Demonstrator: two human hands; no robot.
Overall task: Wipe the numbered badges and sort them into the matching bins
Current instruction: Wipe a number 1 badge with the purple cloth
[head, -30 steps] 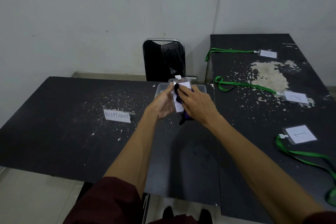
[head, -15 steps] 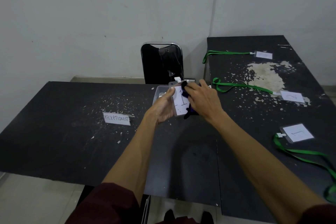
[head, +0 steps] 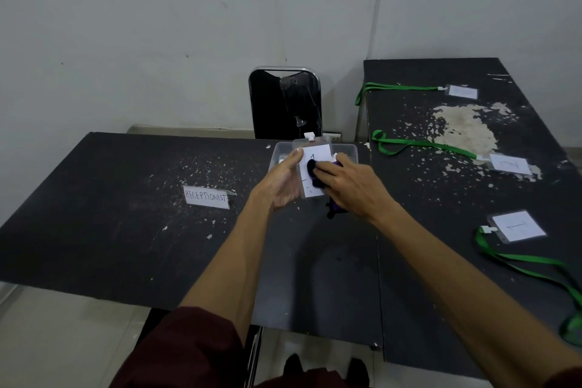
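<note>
Over black tabletop point(head: 126, 230), cloth point(head: 312, 169) in right hand point(head: 352, 187) partly hides number on badge point(head: 318, 153).

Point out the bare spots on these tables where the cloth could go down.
Widest: the left table, left of and in front of the sign. Also its near half, in front of the bin. Crowded: the right table, with three badges and green straps.

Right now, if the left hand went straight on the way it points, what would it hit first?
Likely the clear bin just beyond the left hand, which holds the badge. Depth is unclear, so it might pass above the rim.
</note>
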